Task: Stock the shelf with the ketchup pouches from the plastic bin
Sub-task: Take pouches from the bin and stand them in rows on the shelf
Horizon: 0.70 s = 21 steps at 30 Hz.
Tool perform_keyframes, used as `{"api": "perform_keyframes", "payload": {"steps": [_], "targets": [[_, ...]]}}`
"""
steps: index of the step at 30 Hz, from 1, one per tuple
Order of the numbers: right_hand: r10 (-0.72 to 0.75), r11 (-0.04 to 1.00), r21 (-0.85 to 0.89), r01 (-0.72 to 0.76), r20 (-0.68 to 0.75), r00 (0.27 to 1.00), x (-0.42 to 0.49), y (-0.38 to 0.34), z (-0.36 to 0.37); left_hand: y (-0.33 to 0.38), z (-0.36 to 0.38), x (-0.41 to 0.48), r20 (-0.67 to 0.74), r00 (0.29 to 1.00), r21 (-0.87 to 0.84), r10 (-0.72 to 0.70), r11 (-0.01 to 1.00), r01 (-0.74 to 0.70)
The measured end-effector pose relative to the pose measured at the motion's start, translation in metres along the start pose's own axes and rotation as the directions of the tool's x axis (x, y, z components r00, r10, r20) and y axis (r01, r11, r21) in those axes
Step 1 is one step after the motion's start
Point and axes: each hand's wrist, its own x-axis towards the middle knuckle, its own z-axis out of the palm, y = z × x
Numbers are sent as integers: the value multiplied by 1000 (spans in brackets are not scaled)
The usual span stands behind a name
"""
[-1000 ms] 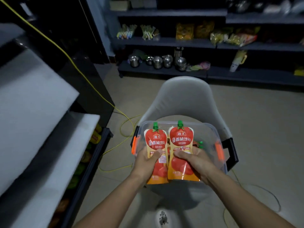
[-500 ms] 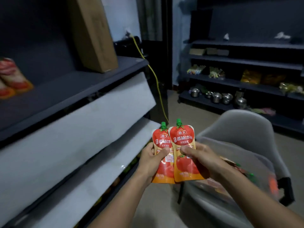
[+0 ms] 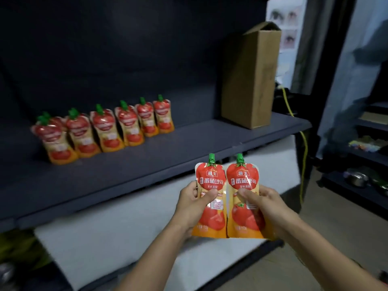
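Observation:
I hold two red-and-orange ketchup pouches with green caps upright, side by side, below the front edge of the dark shelf (image 3: 189,143). My left hand (image 3: 192,204) grips the left pouch (image 3: 211,215), thumb across its front. My right hand (image 3: 266,206) grips the right pouch (image 3: 243,215) the same way. A row of several ketchup pouches (image 3: 105,127) stands upright on the shelf's left half, against the dark back wall. The plastic bin is out of view.
A tall brown cardboard box (image 3: 249,80) stands at the shelf's right end. White sloped panels (image 3: 126,227) lie under the shelf. A yellow cable (image 3: 303,160) hangs at the right. Further dark shelves with metal bowls (image 3: 357,179) stand at far right.
My view has swung left from the bin on the chair to the shelf. Both hands carried the two pouches up and over toward the shelf's front edge; the bin left the view.

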Motion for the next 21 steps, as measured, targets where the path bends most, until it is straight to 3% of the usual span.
{"api": "perform_keyframes", "payload": {"steps": [9,21], "targets": [[-143,988,-43,147,91,986,115,-40,121,49,-133,87,-202,973,63,111,993,-101],[-270,958,-63,278,120,955,240,-73,168,64,-172,211,-341,925,19,168,985,-171]]}}
